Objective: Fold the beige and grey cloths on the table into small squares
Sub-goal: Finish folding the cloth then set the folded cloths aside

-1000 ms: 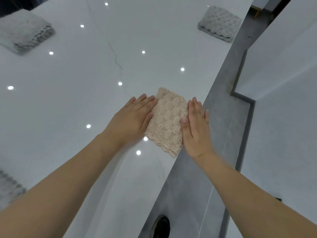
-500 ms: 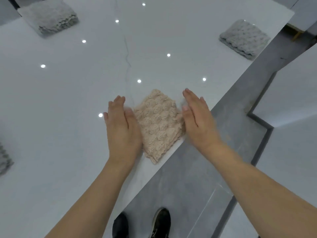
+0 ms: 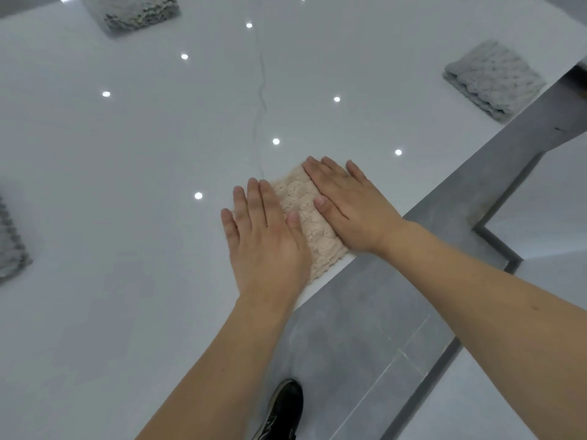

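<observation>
Where table (image 3: pixel 127 217) edge runs, both hands press beige cloth (image 3: pixel 305 211).

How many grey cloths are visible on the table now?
3. One grey cloth lies folded at the far left, cut by the top edge; one at the far right near the table edge; one at the left frame edge, partly out of view.
</observation>
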{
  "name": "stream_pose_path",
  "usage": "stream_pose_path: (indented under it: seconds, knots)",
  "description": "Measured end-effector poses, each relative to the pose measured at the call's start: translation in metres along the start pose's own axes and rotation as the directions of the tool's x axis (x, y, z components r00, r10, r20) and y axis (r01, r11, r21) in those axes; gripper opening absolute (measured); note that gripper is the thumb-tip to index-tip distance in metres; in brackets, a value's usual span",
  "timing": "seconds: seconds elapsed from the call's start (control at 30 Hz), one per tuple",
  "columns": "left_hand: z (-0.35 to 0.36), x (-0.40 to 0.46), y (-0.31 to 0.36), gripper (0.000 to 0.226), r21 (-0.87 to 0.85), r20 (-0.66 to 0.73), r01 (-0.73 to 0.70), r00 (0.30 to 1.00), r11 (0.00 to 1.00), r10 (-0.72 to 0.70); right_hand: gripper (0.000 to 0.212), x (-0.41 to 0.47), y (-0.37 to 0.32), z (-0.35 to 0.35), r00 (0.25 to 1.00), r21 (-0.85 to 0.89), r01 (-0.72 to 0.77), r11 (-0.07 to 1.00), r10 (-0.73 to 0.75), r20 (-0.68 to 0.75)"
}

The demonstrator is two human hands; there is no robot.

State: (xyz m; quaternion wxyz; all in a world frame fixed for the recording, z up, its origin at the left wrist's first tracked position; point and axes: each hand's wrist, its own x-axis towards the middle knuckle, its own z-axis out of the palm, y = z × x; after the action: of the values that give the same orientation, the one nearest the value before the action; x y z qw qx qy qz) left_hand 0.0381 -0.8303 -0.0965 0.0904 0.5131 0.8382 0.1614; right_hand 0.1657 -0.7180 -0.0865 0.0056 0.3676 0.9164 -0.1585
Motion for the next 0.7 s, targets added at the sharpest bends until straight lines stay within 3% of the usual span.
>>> stream_pose_path:
  seconds: [0.33, 0.47, 0.57, 0.7]
  knots:
    - [-0.025, 0.014, -0.032, 0.07, 0.093, 0.118, -0.083, 0.99, 0.992, 0.072, 0.063, -0.009, 0.003, -0.001, 0.999, -0.017, -0.03, 0.999, 0.029, -0.026]
    - [-0.036, 0.055, -0.021, 0.066, 0.029, 0.136, -0.163, 0.978, 0.986, 0.157, 0.059, -0.014, 0.009, -0.004, 0.974, 0.268, -0.135, 0.954, 0.177, -0.139]
    - [-0.036, 0.087, 0.005, 0.059, -0.006, 0.163, -0.347, 0.925, 0.938, 0.343, 0.056, -0.024, 0.021, -0.012, 0.9, 0.442, -0.206, 0.873, 0.347, -0.265]
    - [-0.02, 0.11, 0.046, 0.056, -0.08, 0.233, -0.572, 0.785, 0.816, 0.574, 0.055, -0.041, 0.041, -0.024, 0.81, 0.521, -0.289, 0.803, 0.495, -0.313]
